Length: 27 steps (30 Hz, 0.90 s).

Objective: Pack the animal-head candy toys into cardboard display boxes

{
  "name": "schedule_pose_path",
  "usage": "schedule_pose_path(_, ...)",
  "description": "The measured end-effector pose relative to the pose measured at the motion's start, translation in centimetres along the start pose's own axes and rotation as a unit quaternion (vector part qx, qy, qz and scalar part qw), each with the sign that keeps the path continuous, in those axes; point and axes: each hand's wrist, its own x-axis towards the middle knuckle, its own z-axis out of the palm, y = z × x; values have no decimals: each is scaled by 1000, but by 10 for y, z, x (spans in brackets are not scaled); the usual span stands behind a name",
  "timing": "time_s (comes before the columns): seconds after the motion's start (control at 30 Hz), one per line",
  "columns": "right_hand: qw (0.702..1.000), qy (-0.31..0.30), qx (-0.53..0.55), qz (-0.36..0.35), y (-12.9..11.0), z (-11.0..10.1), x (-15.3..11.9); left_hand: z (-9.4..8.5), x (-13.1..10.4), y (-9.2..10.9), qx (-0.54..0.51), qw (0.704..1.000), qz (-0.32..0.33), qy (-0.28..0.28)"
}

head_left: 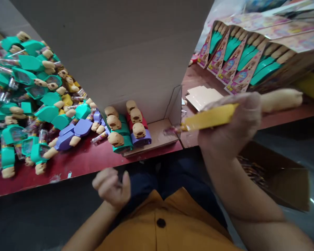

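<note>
My right hand [231, 129] is wrapped round a yellow toy [210, 116] with a beige figure end, blurred by motion, held above the table's right part. A clear tube with small pieces points left from it. My left hand [113, 186] hangs in front of the table edge with its fingers curled; nothing shows in it. Behind it stands an open cardboard display box [161, 134]. Green toys [122, 139] fill its left side, and beside them a short row holds red toys and a purple toy [142, 137] in front, all with beige dog-like heads up.
A heap of green, purple and yellow toys [49, 108] covers the table [68, 165] at left. Filled display boxes [240, 66] line the back right, near a pale cardboard piece [202, 97]. A carton [285, 181] sits low at right.
</note>
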Motion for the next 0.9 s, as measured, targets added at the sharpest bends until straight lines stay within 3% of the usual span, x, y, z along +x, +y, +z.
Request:
schedule_pose_path(0.07,998,-13,-35,-54,24,14,5,-4,13,-9,-1,1000,-24,9)
schedule_pose_path(0.17,983,-132,-99,-76,53,22,-4,-15,25,-20,13,998,-56,20)
schedule_pose_path(0.33,936,-261,-219,-88,69,18,-8,-24,24,-26,86,990,-108,-34)
schedule_pose_path(0.43,912,-275,-285,-104,69,22,-5,-21,25,-27,69,991,-114,-13)
schedule_pose_path(0.63,889,-200,-389,-138,77,28,-15,-14,23,-25,4,995,-95,-32)
schedule_pose_path(0.77,863,-246,-434,-84,95,27,-16,-15,23,-21,5,996,-83,-14)
schedule_pose_path(0.9,859,-284,-411,-111,98,16,-13,-37,38,-14,30,998,-34,-43)
